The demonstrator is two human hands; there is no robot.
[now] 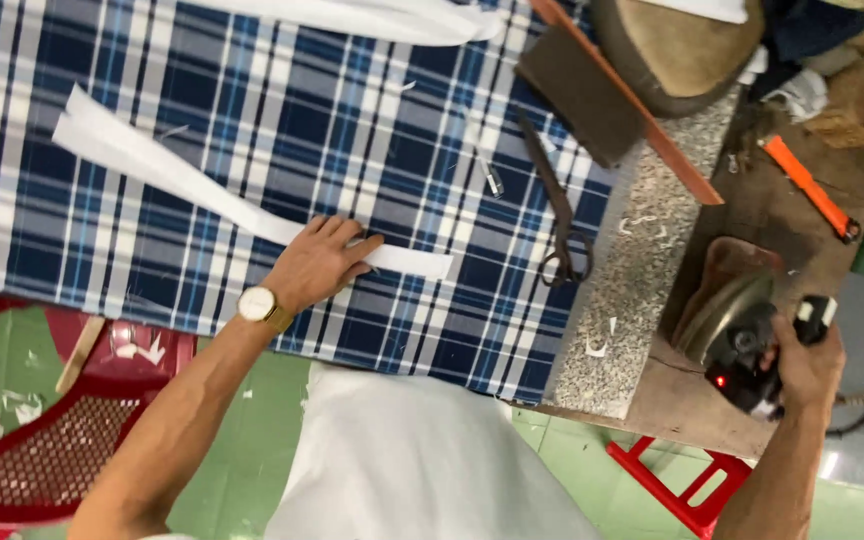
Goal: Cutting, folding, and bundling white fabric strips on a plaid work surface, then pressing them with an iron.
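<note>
Head view, looking down on the bench

- Left hand [317, 262]: flat, palm down, fingers spread and extended, pressing on a white strip [192, 185]; nothing gripped, only held down. A watch [257, 304] is on that wrist
- White strip: lies on the plaid cloth [252, 100] near the bench's front edge. Long axis runs diagonally from the far left toward the near right; its free end [432, 265] sticks out just past the fingertips
- Right hand [802, 360]: closed around the handle of an iron [742, 335], which sits at the right end of the bench on a brown pad; a red lamp shows on it
- Key relation: strip lies well apart to the left of the iron; left hand is on it, right hand is far
- Scissors [557, 215] lie between, at the cloth's right edge, touched by neither hand
</note>
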